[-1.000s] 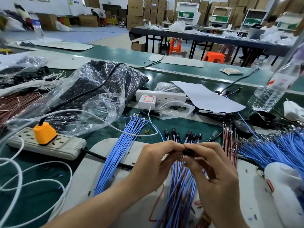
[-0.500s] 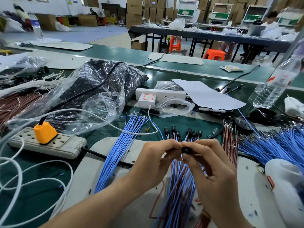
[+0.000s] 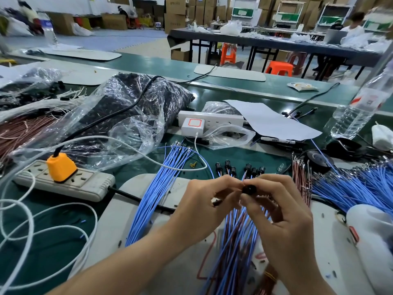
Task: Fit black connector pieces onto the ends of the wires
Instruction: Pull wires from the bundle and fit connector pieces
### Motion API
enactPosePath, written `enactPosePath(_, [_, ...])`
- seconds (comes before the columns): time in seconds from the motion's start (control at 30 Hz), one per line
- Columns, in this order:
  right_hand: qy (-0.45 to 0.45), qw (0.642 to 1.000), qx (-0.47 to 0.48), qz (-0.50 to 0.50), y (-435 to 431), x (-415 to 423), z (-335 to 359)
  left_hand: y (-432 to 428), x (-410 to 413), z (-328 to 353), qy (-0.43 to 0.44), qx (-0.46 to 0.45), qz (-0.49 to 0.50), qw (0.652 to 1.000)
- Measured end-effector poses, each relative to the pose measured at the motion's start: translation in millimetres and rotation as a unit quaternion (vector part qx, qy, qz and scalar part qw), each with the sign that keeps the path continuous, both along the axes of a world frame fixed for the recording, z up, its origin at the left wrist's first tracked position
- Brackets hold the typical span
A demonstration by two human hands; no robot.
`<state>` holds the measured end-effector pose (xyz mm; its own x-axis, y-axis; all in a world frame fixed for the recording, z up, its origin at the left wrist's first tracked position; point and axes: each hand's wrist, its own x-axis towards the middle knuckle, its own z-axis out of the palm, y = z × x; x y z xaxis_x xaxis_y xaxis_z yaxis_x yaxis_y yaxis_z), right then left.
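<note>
Since little has moved in the last second, left hand (image 3: pixel 204 201) and right hand (image 3: pixel 282 213) both pinching one black connector (image 3: pixel 248 190) above the wires (image 3: pixel 236 231), fitting is probably unfinished.

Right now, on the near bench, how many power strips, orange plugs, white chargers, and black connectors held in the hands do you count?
power strips: 2, the beige power strip and the white power strip
orange plug: 1
white charger: 1
black connector: 1, pinched between the left hand and the right hand
Total: 5
</note>
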<state>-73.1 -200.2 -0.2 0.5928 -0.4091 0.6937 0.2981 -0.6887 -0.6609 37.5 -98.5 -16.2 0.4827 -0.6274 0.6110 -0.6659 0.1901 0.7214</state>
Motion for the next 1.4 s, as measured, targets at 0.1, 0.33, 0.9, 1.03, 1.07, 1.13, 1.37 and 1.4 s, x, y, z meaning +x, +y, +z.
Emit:
enactPosePath(0.1, [0.005, 1.000, -0.021, -0.008, -1.6, -1.2, -2.0, -0.5, -0.1, 0.7, 0.016, 0.007, -0.013, 1.000])
enactPosePath(0.33, [-0.004, 0.999, -0.033, -0.016, -0.7, -1.2, -4.4, -1.2, 0.5, -1.3, 0.042, 0.011, -0.012, 0.999])
enactPosePath(0.9, [-0.019, 0.998, 0.054, 0.005, -0.2, -0.8, -5.5, -1.7, 0.4, 0.1, 0.112, 0.001, -0.044, 0.993])
enactPosePath(1.03, [-0.022, 0.999, 0.046, 0.002, 1.2, -3.1, -3.3, -2.0, 1.8, 1.3, 0.100, 0.000, -0.048, 0.994])
enactPosePath(1.07, [-0.022, 0.999, 0.043, 0.002, 1.8, -3.4, -2.7, -1.9, 2.0, 2.2, 0.096, 0.001, -0.050, 0.994])
enactPosePath(1.13, [-0.019, 0.999, 0.042, 0.005, 2.3, -2.8, -1.9, -1.8, 2.2, 2.5, 0.086, 0.002, -0.053, 0.995])
enactPosePath(1.37, [0.013, 0.999, 0.040, 0.017, -1.4, 0.4, -5.2, -1.7, 1.2, 1.3, 0.079, 0.001, -0.051, 0.996])
enactPosePath(1.4, [0.015, 0.999, 0.043, 0.020, -1.8, 0.6, -5.9, -1.9, 1.5, 0.4, 0.079, 0.000, -0.049, 0.996])
